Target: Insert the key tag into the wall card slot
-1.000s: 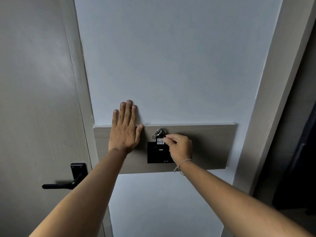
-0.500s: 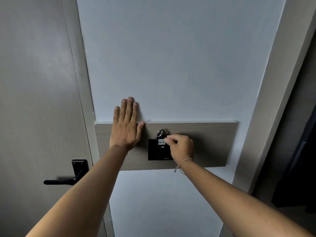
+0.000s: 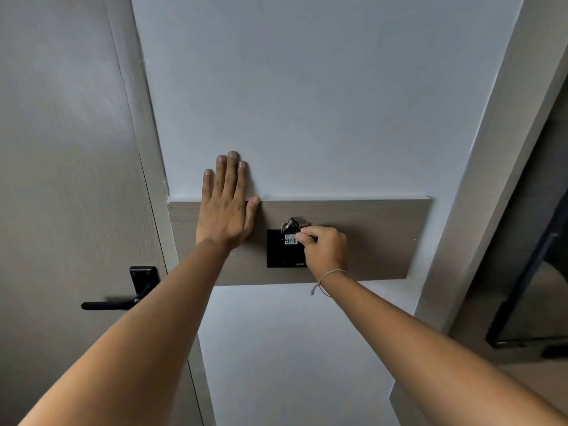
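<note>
A black square card slot [image 3: 281, 253] is mounted on a wood-grain wall panel [image 3: 378, 238]. The key tag [image 3: 290, 239], dark with a white label and a metal ring on top, stands upright at the slot's upper part. My right hand [image 3: 325, 250] pinches the tag's right edge with thumb and forefinger. How deep the tag sits in the slot is hidden. My left hand [image 3: 226, 207] lies flat and spread against the wall and panel, just left of the slot, holding nothing.
A grey door with a black lever handle [image 3: 123, 298] is at the left. A pale wall corner post [image 3: 491, 167] runs up the right side, with a dark framed opening [image 3: 531, 272] beyond it.
The tag has sunk slightly lower against the slot with my right hand still on it. The view has shifted a little; my left hand stays flat on the wall.
</note>
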